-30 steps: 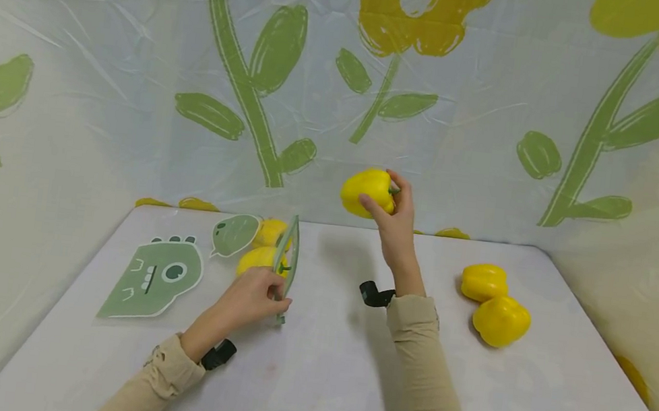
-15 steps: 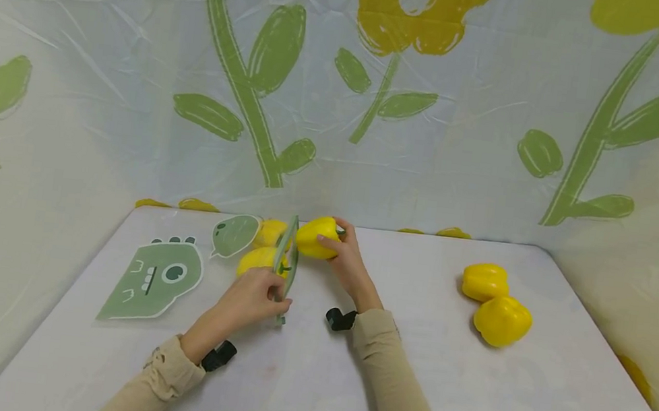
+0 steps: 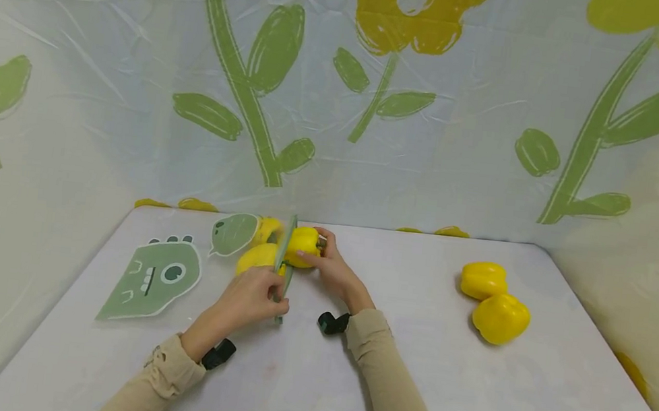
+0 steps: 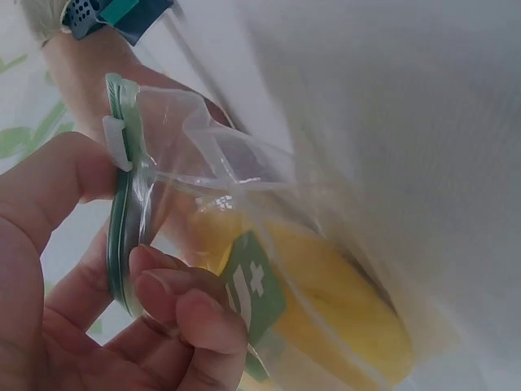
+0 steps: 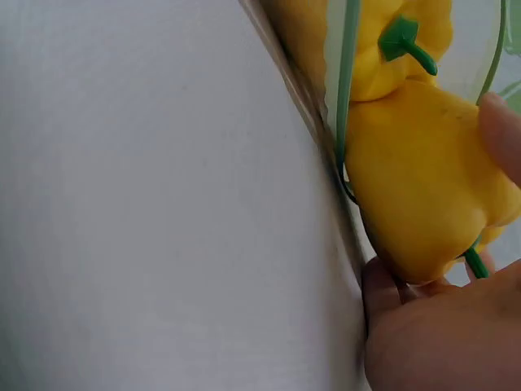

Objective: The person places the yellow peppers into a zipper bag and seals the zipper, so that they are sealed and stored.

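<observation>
1. While the bag [image 3: 191, 268] is pinched at its mouth [image 3: 282, 251] by the left hand [image 3: 255, 295], filling can be judged roughly half done.
2. Well apart on the right, a front loose pepper [image 3: 502, 319] and a rear loose pepper [image 3: 483, 281] are left.
3. The held pepper [image 3: 302, 243] is gripped by the right hand [image 3: 335, 266], seemingly partly inside the mouth.
4. Already enclosed are a front bagged pepper [image 3: 256, 257] and a rear bagged pepper [image 3: 268, 228].

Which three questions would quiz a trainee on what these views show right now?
1. Which hand holds a yellow pepper at the mouth of the bag?
2. True or false: the left hand pinches the bag's green zip edge.
3. How many loose peppers lie on the right side of the table in the head view?

Key: 1. The right hand. 2. True. 3. Two.
</observation>
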`<state>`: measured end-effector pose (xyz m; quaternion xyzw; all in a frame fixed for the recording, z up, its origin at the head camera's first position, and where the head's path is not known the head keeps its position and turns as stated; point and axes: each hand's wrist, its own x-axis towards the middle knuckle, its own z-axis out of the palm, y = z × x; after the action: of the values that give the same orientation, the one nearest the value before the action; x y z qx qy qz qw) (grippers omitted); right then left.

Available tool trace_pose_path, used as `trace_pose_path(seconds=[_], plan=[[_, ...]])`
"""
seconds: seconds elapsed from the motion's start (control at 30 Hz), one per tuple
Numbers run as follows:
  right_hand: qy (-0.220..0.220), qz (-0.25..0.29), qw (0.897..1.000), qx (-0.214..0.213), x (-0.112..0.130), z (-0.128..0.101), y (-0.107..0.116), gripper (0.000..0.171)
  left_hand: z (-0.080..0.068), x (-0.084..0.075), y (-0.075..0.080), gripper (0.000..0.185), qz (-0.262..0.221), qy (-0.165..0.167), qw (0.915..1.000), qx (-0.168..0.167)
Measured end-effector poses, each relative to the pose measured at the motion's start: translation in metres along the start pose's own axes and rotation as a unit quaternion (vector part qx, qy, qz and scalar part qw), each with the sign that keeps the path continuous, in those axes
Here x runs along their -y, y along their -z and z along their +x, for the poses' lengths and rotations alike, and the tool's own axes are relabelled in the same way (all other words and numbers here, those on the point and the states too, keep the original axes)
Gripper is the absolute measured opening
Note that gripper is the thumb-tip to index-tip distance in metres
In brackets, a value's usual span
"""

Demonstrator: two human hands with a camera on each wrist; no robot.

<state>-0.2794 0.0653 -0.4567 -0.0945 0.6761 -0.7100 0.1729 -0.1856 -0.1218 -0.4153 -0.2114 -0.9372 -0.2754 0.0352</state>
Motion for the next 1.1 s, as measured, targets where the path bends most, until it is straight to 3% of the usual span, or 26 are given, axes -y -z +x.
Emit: trace_pose_path(seconds=[0.23, 0.47, 0.63, 0.87, 1.1], plan=[[0.018, -0.031, 0.999, 0.025, -0.002, 0.002, 0.001, 0.077, 0.002, 0.001, 0.000, 0.025, -0.002, -0.011, 0.9999, 0.007], [-0.019, -0.041, 0.999, 0.022, 0.000, 0.005, 0.009, 0.071, 0.004, 0.004, 0.001, 0.025, -0.002, -0.011, 0.9999, 0.013], [-0.019, -0.068, 0.997, 0.041, 0.005, 0.015, 0.018, 0.064, 0.004, 0.005, 0.002, 0.025, -0.009, -0.009, 0.9996, 0.025], [-0.042, -0.050, 0.995, 0.082, 0.008, 0.034, 0.026, 0.062, 0.002, 0.006, 0.001, 0.025, -0.013, -0.015, 0.9990, 0.039], [-0.044, -0.028, 0.995, 0.083, 0.005, 0.041, 0.023, 0.056, 0.003, 0.009, 0.003, 0.025, -0.018, -0.014, 0.9989, 0.041]])
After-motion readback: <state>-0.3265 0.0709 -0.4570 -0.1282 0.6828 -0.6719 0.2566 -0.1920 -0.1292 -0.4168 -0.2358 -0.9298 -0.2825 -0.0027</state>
